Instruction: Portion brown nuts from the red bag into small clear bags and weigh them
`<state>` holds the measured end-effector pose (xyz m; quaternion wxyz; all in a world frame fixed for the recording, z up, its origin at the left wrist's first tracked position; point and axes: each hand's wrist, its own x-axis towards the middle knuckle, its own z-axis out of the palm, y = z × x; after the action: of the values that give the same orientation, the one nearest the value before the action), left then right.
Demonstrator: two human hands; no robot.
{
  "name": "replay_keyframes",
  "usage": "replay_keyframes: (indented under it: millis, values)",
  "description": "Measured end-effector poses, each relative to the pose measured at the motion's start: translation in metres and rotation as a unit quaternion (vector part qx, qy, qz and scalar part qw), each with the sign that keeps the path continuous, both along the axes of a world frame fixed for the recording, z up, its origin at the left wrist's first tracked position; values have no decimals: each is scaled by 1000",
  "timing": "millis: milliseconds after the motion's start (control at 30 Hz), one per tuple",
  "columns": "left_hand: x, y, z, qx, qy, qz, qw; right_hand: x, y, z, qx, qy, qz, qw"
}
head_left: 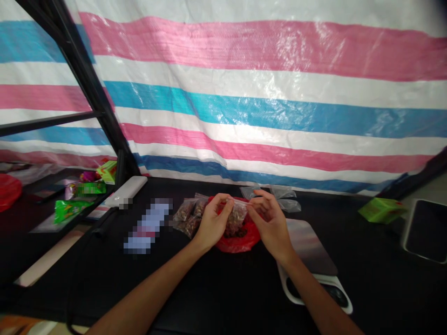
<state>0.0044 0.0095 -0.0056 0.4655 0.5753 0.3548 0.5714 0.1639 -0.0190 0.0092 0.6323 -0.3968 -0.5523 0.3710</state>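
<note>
Both my hands grip the top edge of a small clear zip bag point(237, 215) partly filled with brown dried bits. My left hand point(215, 217) pinches its left corner, and my right hand point(270, 221) pinches the right corner with the other fingers raised. Beneath the bag lies an open red plastic bag point(234, 245) with more dark dried pieces in it. Several filled zip bags point(188, 216) are heaped just left of my left hand. Beyond my right hand lie several flat, clear bags point(290, 205).
A kitchen scale point(310, 251) stands under my right forearm. On the right are a green box point(381, 210) and a dark-screened device point(426, 230). To the left lie a blurred-out packet point(148, 226), a white power strip point(127, 190) and a black metal frame point(94, 93). Striped sheeting point(265, 111) hangs behind.
</note>
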Motion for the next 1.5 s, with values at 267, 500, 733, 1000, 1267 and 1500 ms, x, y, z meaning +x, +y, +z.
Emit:
replay_keyframes:
  millis: [267,500,733,1000,1267,1500]
  values:
    - [-3,-3,0,23,91,-41,995,-1,-1,-5,-11,-29,-2,1000]
    - [0,-8,-5,37,114,-52,991,1,-2,-5,1,-52,-7,999]
    - [1,-11,-7,54,131,-44,989,0,-2,-5,-5,-48,3,999]
    - [4,-15,-9,44,102,-59,992,-1,-2,-6,4,-44,-16,999]
    - [5,-17,0,81,86,-19,993,-5,-8,3,5,-70,-13,997]
    - [-1,-11,7,98,79,-8,992,-4,-9,4,-2,-78,9,997]
